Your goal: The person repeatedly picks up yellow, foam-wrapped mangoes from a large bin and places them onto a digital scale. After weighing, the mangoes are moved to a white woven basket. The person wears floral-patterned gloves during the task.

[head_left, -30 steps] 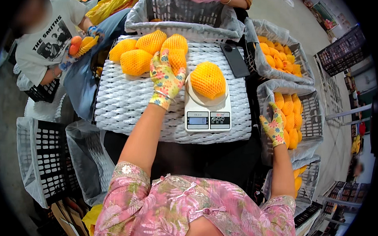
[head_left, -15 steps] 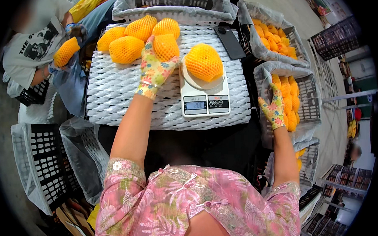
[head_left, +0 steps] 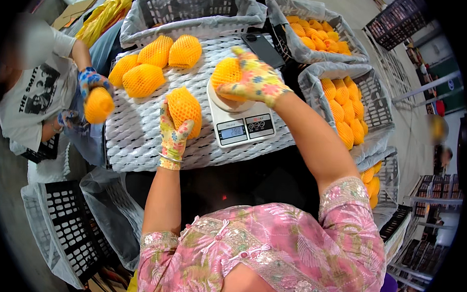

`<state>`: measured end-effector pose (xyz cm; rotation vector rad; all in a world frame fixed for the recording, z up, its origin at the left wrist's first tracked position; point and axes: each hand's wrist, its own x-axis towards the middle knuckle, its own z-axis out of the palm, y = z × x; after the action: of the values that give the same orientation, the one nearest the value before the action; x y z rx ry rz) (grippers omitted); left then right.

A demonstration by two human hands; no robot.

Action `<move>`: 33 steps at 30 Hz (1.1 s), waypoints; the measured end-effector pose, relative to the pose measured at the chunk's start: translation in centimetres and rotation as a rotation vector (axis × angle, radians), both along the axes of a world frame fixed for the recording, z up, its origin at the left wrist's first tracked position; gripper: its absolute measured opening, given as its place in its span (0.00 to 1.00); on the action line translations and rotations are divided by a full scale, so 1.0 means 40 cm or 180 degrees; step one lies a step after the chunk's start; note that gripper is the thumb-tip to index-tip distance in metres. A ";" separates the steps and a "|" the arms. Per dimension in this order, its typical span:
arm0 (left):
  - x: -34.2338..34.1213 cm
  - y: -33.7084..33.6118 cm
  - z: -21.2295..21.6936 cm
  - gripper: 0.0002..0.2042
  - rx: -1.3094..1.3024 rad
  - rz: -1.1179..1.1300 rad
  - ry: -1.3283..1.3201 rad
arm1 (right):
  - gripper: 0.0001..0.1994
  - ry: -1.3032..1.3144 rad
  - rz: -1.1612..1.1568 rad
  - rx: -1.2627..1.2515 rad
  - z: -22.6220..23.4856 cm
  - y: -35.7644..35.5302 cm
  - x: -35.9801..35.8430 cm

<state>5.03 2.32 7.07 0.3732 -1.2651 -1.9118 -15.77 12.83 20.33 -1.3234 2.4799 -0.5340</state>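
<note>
My left hand [head_left: 173, 136], in a flowered glove, is closed around a fruit in an orange foam net [head_left: 185, 111], at the near left of the scale. My right hand [head_left: 261, 81], gloved alike, grips the netted fruit [head_left: 226, 76] on the round plate of the white kitchen scale [head_left: 244, 128]. Its thumb lies across the fruit's near side and its fingers are on the far right. Several more netted fruits [head_left: 155, 51] lie together at the table's far left. A dark phone [head_left: 262, 48] lies behind my right hand.
White padded wrap covers the table [head_left: 135, 147]. Lined crates of netted fruit stand at the right, one farther back [head_left: 319, 55] and one nearer [head_left: 372, 138]. Another lined crate [head_left: 191, 28] stands behind the table. At the left a co-worker's gloved hand [head_left: 94, 82] holds a netted fruit.
My left hand has brought a netted fruit off the group toward me. My right hand has left the crate at the right and taken hold of the fruit on the scale.
</note>
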 end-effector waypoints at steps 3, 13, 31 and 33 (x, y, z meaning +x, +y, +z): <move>0.007 -0.020 -0.060 0.38 -0.0143 0.0221 -0.0314 | 0.52 0.0204 0.0060 0.0667 -0.023 -0.048 0.000; 0.003 -0.059 -0.113 0.34 -0.0250 0.0404 -0.0757 | 0.41 -0.1146 0.0193 -0.1849 -0.111 0.170 -0.071; 0.113 -0.281 -0.284 0.23 -0.3771 0.0856 -0.2459 | 0.41 -0.1608 -0.4237 -0.1565 -0.164 1.394 0.257; 0.102 -0.287 -0.303 0.21 -0.3528 0.0961 -0.2503 | 0.43 -0.1355 -0.4386 0.0276 -0.185 1.388 0.293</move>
<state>9.09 -9.16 -5.06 0.6694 -2.3637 -0.5712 -4.04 68.34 12.92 0.6780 2.5883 -0.7993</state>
